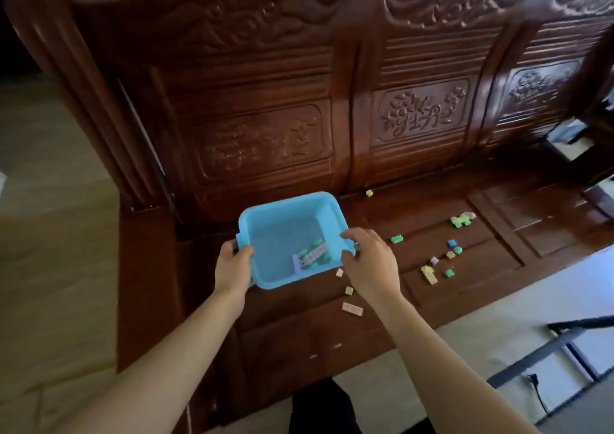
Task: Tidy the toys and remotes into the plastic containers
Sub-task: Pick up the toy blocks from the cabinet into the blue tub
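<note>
A light blue plastic container [285, 211] sits on the seat of a carved wooden bench. My left hand [232, 265] grips its left rim. My right hand [370, 260] holds its right rim, fingers curled over the edge. Inside the container lies a small built piece of green and lilac toy bricks [314, 256]. Loose pastel bricks lie on the seat to the right: a beige flat brick [352, 309], a green brick [396, 239], a scattered cluster [443, 262] and a small built piece [462, 219]. One yellow brick [369, 193] lies by the backrest.
The bench [448, 287] has a tall carved backrest [265, 118] behind the container and an armrest on the left. Pale floor lies left and in front. A dark metal frame and a cable [538, 390] lie on the floor at lower right.
</note>
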A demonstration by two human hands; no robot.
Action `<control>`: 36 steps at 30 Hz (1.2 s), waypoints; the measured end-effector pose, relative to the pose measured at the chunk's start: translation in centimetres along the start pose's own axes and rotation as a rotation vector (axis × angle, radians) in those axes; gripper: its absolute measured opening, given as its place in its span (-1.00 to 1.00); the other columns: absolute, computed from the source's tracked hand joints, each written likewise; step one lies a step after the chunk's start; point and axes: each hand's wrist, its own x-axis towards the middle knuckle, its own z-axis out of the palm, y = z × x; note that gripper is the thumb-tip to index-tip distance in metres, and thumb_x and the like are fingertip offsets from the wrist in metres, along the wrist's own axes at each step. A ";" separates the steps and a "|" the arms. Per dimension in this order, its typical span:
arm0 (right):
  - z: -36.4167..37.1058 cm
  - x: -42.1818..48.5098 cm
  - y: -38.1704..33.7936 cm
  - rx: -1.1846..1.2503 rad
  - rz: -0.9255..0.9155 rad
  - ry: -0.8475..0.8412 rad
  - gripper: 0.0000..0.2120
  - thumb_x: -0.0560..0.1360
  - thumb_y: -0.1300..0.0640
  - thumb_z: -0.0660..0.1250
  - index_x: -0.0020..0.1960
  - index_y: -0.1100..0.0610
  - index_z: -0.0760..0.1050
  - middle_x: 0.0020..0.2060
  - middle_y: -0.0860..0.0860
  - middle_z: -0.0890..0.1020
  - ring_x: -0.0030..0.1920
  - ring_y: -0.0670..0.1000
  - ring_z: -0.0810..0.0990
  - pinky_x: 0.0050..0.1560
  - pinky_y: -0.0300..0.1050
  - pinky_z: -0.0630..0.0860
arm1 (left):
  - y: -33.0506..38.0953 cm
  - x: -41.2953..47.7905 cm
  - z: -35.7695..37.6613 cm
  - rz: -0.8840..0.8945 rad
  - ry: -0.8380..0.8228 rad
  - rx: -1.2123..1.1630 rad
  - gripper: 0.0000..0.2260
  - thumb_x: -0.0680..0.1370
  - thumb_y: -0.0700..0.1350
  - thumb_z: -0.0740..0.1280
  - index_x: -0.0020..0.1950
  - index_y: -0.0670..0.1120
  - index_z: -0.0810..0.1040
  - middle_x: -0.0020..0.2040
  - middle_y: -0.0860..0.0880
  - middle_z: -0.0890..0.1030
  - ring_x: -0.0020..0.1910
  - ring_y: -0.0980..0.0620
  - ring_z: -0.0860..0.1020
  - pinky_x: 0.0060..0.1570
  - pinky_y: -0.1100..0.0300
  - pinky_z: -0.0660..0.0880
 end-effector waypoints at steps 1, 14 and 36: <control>-0.2 1.0 0.9 0.004 0.012 0.005 -0.72 0.47 0.20 0.30 0.15 -0.03 0.54 0.06 -0.07 0.57 0.02 0.00 0.58 -0.09 -0.08 0.54 | 0.5 0.5 0.6 -0.034 0.035 -0.045 -0.72 0.57 -0.15 0.23 0.28 -0.05 0.42 0.10 -0.07 0.52 -0.02 -0.02 0.53 -0.07 0.00 0.56; 7.5 14.1 11.8 0.073 0.215 -0.315 -0.67 0.47 0.22 0.24 0.20 -0.01 0.51 0.11 -0.04 0.56 0.10 0.02 0.55 -0.04 -0.07 0.54 | -0.4 10.9 7.4 -0.186 0.253 0.038 -0.70 0.61 -0.16 0.24 0.33 0.02 0.40 0.13 0.00 0.51 -0.09 0.06 0.54 -0.27 0.11 0.53; 28.9 13.7 15.7 -0.322 0.106 -0.670 -0.53 0.49 0.29 0.25 0.36 0.01 0.38 0.40 0.05 0.24 0.37 0.13 0.23 0.10 -0.03 0.52 | -12.9 25.8 9.3 -0.362 0.211 -0.127 -0.78 0.61 -0.11 0.25 -0.09 0.21 0.56 -0.06 0.16 0.61 -0.11 0.21 0.59 -0.47 0.20 0.57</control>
